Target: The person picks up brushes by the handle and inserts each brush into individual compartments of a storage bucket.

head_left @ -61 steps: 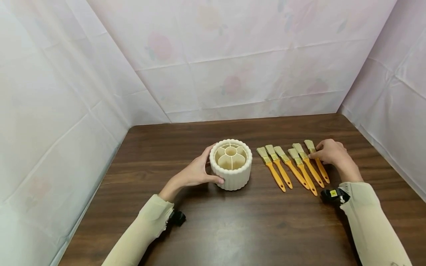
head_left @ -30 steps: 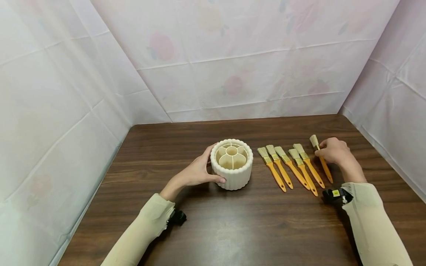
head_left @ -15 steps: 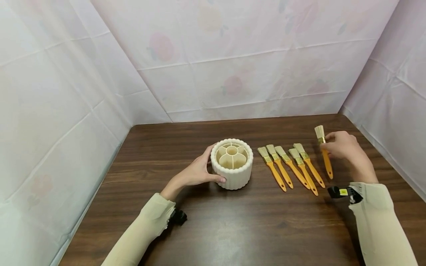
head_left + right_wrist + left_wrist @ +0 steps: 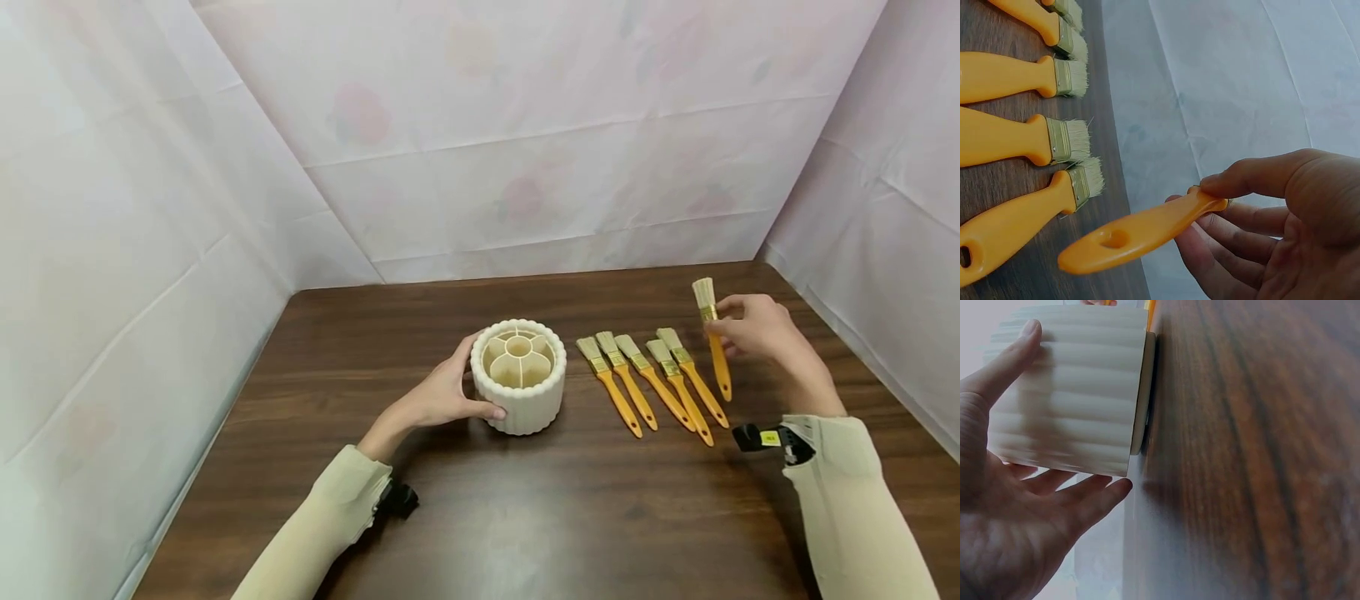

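Head view: one orange-handled flat paintbrush is pinched aloft by the right hand, the empty cream ribbed plastic divided holder is gripped by the left hand, and five matching brushes are left on the table.

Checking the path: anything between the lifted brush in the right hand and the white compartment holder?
Only the five brushes lying flat on the table. The held brush, pinched by the right hand, is raised above them. The holder, steadied by the left hand, is open-topped.
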